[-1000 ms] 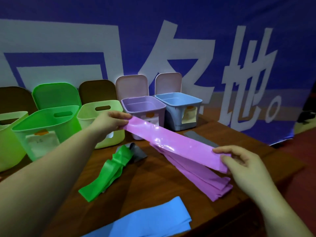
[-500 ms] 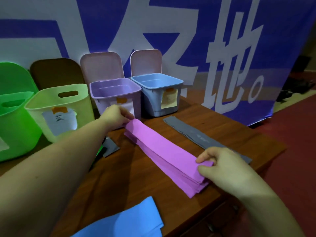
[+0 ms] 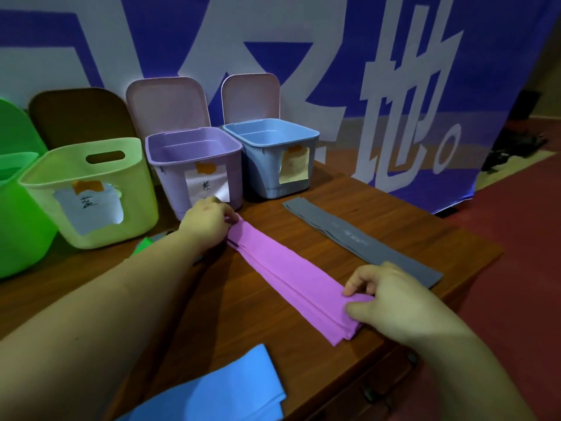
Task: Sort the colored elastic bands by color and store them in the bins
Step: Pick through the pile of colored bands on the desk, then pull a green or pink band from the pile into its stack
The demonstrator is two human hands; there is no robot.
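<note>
We see a stack of purple bands (image 3: 285, 275) lying flat and slanted across the wooden desk (image 3: 394, 214). The left hand (image 3: 206, 223) pinches the far end of the stack, just in front of the purple bin (image 3: 194, 159), which stands open with its lid up. The right hand (image 3: 391, 302) pinches the near end between thumb and fingers. A grey band (image 3: 358, 238) lies flat beside the purple stack, apart from it, on its right. The blue bin (image 3: 273, 153) stands open just right of the purple one, and a pale green bin (image 3: 91, 189) stands to the left. A blue band (image 3: 218, 396) lies at the desk's near edge.
</note>
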